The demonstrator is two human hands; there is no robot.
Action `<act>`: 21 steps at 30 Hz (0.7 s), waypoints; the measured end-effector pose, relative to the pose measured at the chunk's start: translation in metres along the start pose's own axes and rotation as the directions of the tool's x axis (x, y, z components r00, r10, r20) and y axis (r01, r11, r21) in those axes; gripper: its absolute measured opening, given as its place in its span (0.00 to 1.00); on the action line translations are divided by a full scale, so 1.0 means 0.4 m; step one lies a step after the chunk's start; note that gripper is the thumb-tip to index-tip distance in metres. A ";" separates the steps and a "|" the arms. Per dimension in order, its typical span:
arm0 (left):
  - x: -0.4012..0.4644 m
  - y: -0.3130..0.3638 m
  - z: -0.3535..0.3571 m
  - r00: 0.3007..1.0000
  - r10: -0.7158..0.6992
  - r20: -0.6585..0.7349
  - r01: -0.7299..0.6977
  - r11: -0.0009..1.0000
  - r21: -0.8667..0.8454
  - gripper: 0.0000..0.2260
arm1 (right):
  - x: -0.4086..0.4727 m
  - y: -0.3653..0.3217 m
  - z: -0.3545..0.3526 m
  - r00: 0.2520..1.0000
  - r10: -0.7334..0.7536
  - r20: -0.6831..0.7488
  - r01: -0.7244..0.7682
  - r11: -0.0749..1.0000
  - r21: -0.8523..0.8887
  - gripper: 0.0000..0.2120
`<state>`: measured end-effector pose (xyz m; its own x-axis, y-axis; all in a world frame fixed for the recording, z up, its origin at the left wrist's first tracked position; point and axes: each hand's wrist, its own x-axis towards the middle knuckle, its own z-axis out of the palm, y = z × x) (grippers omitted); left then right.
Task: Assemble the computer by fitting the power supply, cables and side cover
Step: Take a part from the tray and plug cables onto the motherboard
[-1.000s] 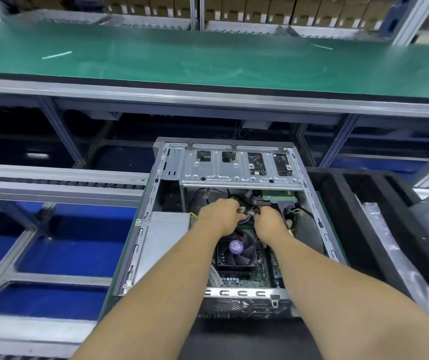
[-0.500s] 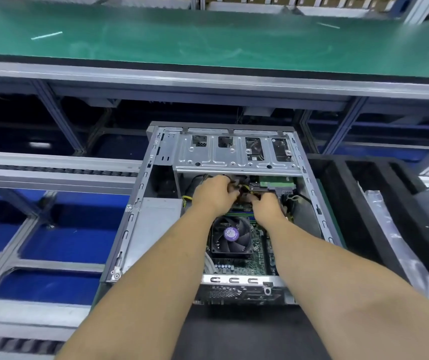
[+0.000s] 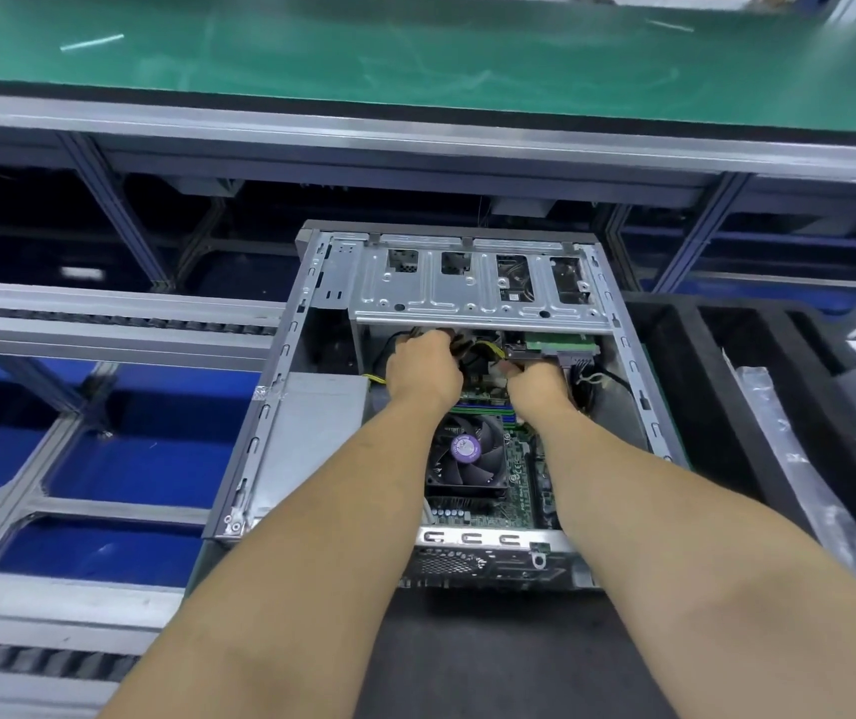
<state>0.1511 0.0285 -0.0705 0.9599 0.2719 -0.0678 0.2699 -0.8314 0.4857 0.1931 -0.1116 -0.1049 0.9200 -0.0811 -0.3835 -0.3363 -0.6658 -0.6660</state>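
Both hands have advanced toward the drive cage (image 3: 472, 288); left hand (image 3: 423, 368) and right hand (image 3: 534, 386) grip cables (image 3: 477, 355). Connectors should seat squarely.

Dark work surface (image 3: 508, 661), open computer case (image 3: 280, 438) lying on it

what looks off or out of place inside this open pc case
Nothing looks damaged or spilled. The cable bundle under the drive bracket is loose and tangled, but both the left hand and the right hand are working on it.
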 end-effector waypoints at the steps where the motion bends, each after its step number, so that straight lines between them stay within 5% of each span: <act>1: 0.001 0.000 0.001 1.000 -0.006 -0.013 0.006 1.000 -0.003 0.05 | 0.001 -0.001 -0.001 1.000 0.022 0.002 -0.022 1.000 0.017 0.22; 7: -0.001 -0.002 0.006 1.000 -0.008 0.003 0.008 1.000 -0.008 0.04 | 0.011 -0.003 -0.003 0.999 -0.031 0.029 0.032 0.999 -0.032 0.14; 14: -0.002 0.001 0.002 1.000 -0.026 0.001 0.026 1.000 -0.014 0.06 | 0.011 -0.003 -0.003 0.999 0.010 0.048 0.002 0.970 -0.244 0.16; 21: -0.001 0.004 -0.002 0.999 -0.026 0.030 0.026 0.999 -0.021 0.05 | 0.011 -0.008 -0.005 0.997 -0.041 0.066 0.049 0.991 -0.126 0.18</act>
<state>0.1512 0.0274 -0.0689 0.9545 0.2787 -0.1063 0.2935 -0.8137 0.5018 0.1987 -0.1112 -0.1033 0.9178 -0.0046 -0.3971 -0.2627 -0.7570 -0.5983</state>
